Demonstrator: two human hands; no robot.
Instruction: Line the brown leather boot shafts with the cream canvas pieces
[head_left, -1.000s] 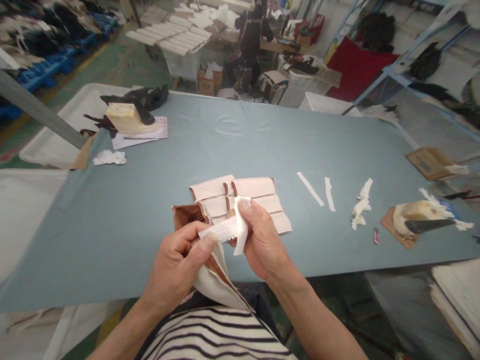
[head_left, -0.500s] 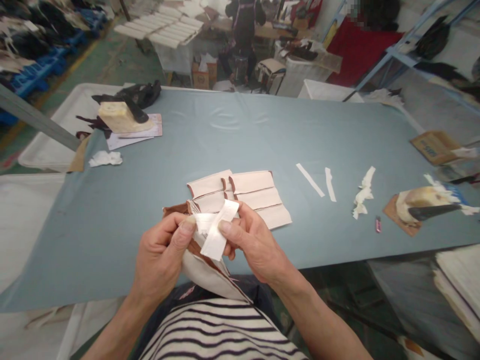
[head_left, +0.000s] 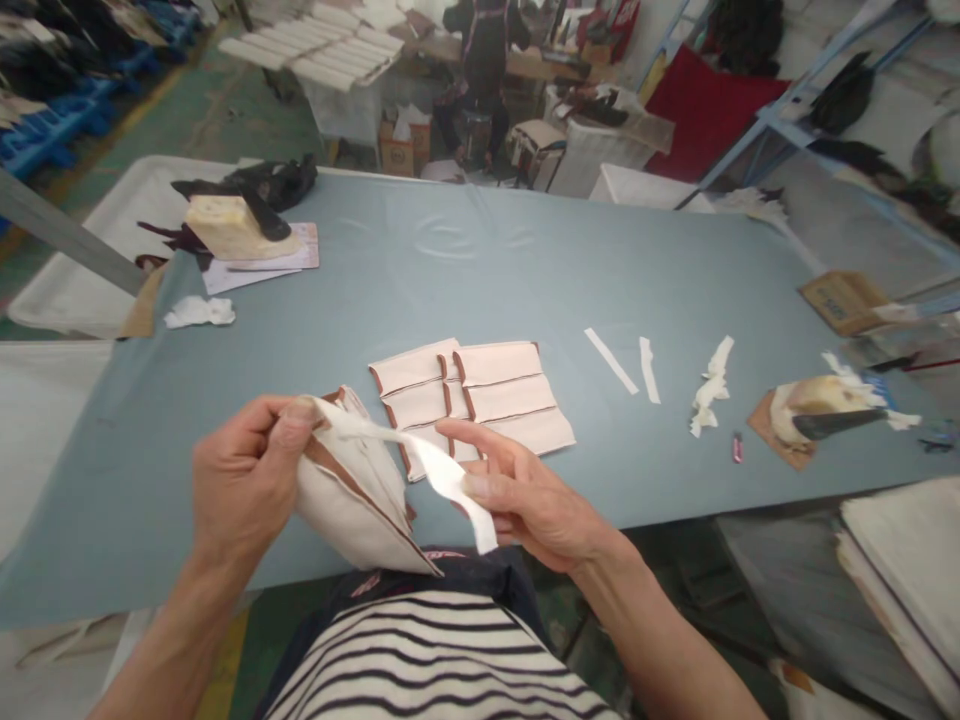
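Note:
My left hand (head_left: 244,475) is closed, thumb on top, pinching the upper edge of a cream fabric piece with brown edges (head_left: 341,515), which hangs at an angle over the table's front edge. From that pinch a white tape strip (head_left: 444,474) stretches across, twisted, to my right hand (head_left: 536,495). My right thumb presses the strip's free end against the fingers, while the index finger points out to the left. Behind the strip, cream panels with brown edges (head_left: 506,395) lie flat in two overlapping stacks.
A blue-grey cover (head_left: 450,290) spreads over the table. Two loose white strips (head_left: 611,362) and crumpled tape (head_left: 711,388) lie right of the panels. Tape dispensers stand at the left (head_left: 225,228) and right (head_left: 806,405). A person (head_left: 480,60) sits beyond the table.
My hands have moved apart: the left went left with the fabric piece, the right shifted right. The white strip, earlier bunched and crossed between them, is now drawn out.

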